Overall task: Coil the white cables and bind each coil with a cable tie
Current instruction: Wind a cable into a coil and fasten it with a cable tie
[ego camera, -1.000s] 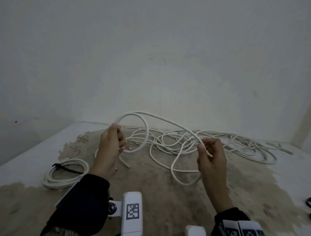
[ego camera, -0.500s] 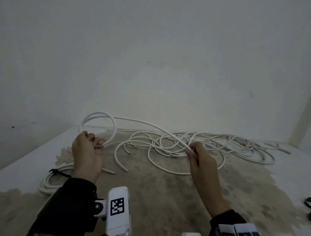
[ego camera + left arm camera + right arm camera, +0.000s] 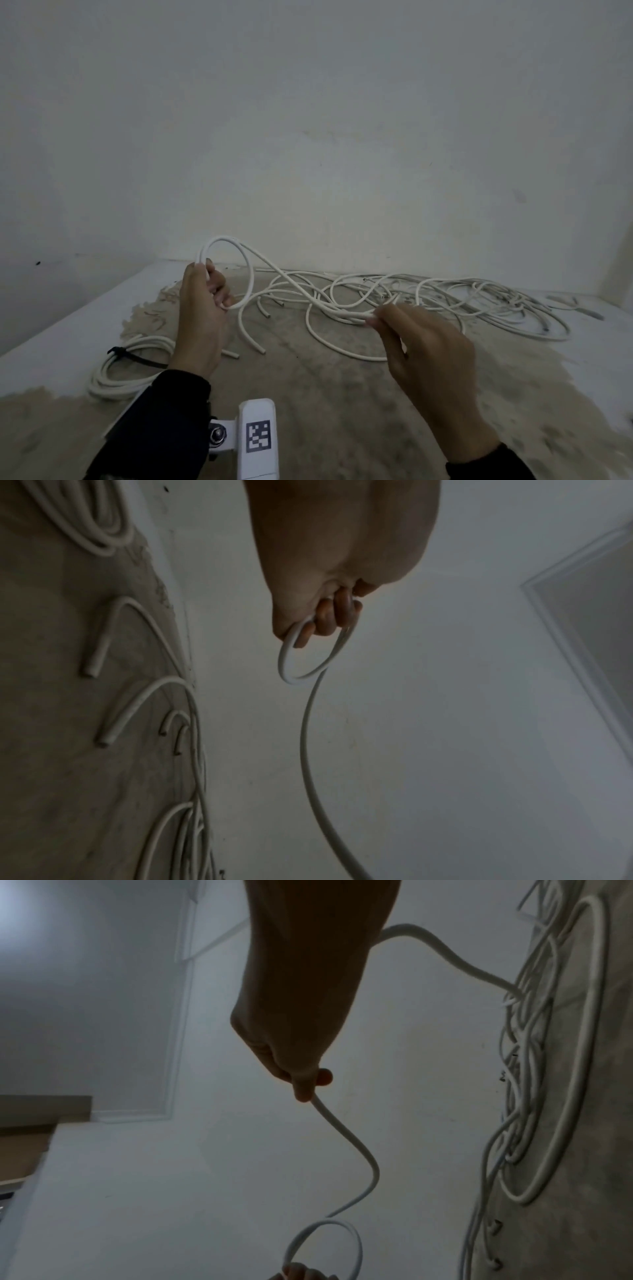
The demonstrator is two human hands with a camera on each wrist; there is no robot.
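White cable (image 3: 274, 270) is gripped as a loop in the left hand (image 3: 202, 308) and pinched by the right hand (image 3: 424, 346); no writing is legible.

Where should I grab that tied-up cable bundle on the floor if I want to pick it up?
Grab the bound coil right at the black cable tie, coming down from above. It lies flat on the floor beside the left hand, and the tie crosses its strands, pinching them together, so your fingers can likely wrap all of them at once without loops slipping loose.
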